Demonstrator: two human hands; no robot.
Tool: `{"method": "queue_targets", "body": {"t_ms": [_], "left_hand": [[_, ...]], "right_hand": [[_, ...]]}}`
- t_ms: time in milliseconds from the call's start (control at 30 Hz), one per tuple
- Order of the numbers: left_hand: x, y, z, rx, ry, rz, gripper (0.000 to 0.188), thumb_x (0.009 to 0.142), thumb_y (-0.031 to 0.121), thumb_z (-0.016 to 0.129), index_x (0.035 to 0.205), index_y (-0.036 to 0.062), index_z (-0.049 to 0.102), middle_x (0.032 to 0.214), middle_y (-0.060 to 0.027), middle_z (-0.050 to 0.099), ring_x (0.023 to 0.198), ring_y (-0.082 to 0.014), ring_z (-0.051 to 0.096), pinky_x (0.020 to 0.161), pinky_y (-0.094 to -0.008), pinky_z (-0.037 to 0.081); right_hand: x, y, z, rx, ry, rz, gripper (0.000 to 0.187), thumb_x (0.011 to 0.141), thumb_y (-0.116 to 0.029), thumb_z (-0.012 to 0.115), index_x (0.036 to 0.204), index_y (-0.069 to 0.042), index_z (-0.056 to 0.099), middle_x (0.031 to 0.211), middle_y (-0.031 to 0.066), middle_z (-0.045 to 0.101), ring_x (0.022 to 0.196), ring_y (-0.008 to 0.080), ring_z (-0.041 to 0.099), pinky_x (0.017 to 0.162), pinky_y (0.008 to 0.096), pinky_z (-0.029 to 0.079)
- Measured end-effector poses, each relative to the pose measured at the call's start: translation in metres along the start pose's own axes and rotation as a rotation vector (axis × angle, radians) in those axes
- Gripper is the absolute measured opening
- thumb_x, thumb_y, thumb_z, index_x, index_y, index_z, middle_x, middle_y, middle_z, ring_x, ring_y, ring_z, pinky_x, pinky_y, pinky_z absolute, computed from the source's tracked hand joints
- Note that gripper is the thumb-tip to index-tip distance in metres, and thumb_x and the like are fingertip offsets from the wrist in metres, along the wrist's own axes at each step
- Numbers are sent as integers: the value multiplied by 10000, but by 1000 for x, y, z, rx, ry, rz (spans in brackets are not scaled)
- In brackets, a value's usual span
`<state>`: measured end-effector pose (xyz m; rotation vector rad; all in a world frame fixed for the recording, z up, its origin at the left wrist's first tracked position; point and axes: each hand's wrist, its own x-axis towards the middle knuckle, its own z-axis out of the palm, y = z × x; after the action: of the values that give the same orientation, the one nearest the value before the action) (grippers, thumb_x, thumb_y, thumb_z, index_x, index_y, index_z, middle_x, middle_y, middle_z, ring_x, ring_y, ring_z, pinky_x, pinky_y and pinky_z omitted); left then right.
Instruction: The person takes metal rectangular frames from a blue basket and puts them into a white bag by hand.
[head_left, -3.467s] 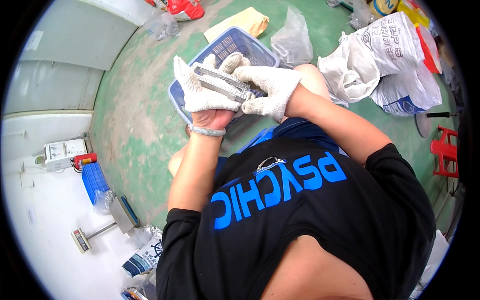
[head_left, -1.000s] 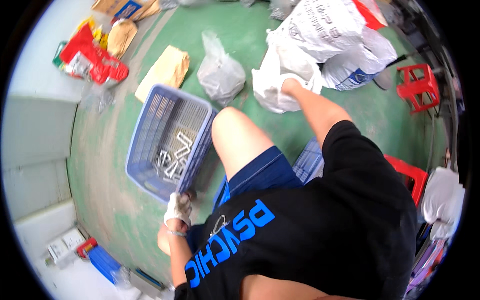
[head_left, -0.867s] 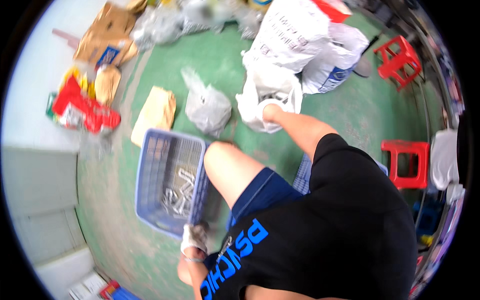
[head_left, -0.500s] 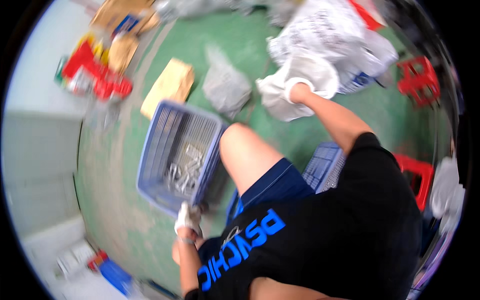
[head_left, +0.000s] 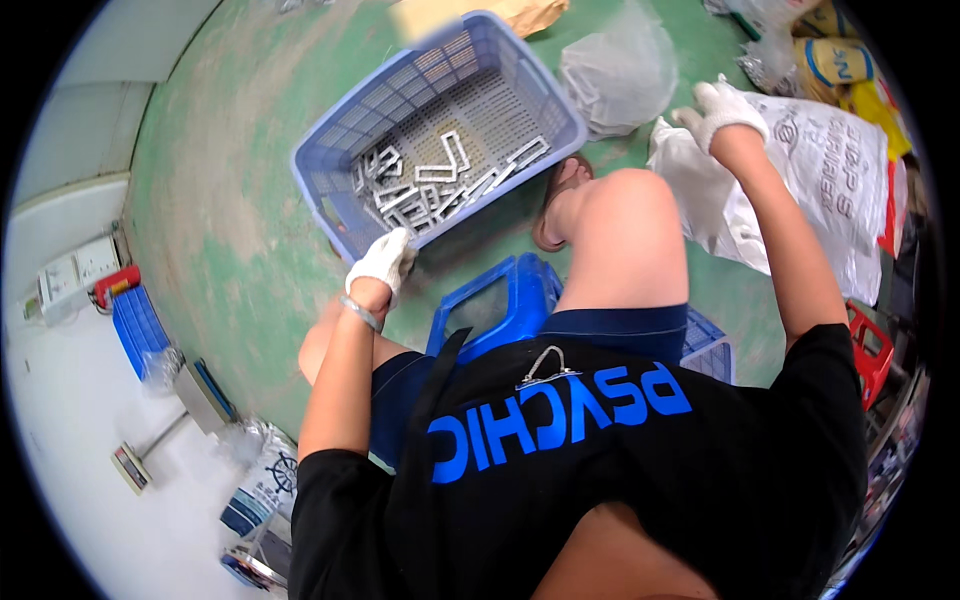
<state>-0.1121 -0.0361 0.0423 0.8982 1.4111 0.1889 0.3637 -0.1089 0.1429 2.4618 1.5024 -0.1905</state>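
A blue-grey plastic basket (head_left: 318, 165) stands on the floor ahead of me, with several silvery rectangular metal frames (head_left: 436, 174) lying loose in it. My left hand (head_left: 384, 263), in a white knit glove, is closed at the basket's near rim, with part of its fingers hidden. Over at the right, my right hand (head_left: 724, 112), gloved the same way, is held above the white woven sack (head_left: 830, 165). Its fingers are apart and nothing shows in them. The sack lies slumped on the floor, printed side up.
Between my legs is a blue plastic stool (head_left: 500, 300). A clear plastic bag (head_left: 618, 75) lies beyond the basket's right corner. Another blue basket (head_left: 708, 350) is by my right thigh, and a red stool (head_left: 868, 352) stands farther right. Yellow-wrapped rolls (head_left: 838, 62) lie at far right.
My right hand, earlier hidden to the wrist inside the white sack's mouth, is now out above it with fingers apart. My left hand stays at the basket's rim. The view has turned.
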Motion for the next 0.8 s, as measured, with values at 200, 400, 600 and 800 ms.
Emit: {"method": "queue_targets", "body": {"t_ms": [200, 400, 600, 800], "left_hand": [[37, 15, -45, -67, 13, 32, 434, 876, 396, 599, 1194, 108, 538, 963, -31, 622, 825, -132, 567, 749, -272, 445], [61, 23, -93, -383, 184, 116, 420, 887, 375, 586, 1196, 96, 534, 1036, -75, 624, 916, -172, 588, 853, -294, 448], [39, 58, -128, -574, 111, 378, 412, 948, 224, 508, 1263, -37, 464, 1157, -120, 582, 1063, -227, 568, 952, -349, 432], [32, 46, -155, -860, 147, 291, 364, 954, 125, 455, 1268, -59, 441, 1292, -187, 486, 1130, -317, 540, 986, -460, 426]], "right_hand": [[63, -163, 10, 177, -263, -436, 524, 764, -411, 638, 1110, -20, 593, 1069, 225, 616, 1022, 379, 580, 860, 406, 468], [126, -345, 72, 457, -885, -284, 553, 773, -510, 642, 944, 15, 667, 840, 165, 657, 679, 253, 538, 683, 395, 451], [145, -481, 228, 1247, -1064, -159, 676, 750, -505, 696, 1152, 28, 594, 1291, 188, 515, 1083, 235, 523, 850, 356, 439], [144, -552, 239, 1201, -1045, 145, 677, 780, -505, 661, 1196, 19, 559, 1282, 182, 521, 1114, 222, 513, 923, 337, 387]]}}
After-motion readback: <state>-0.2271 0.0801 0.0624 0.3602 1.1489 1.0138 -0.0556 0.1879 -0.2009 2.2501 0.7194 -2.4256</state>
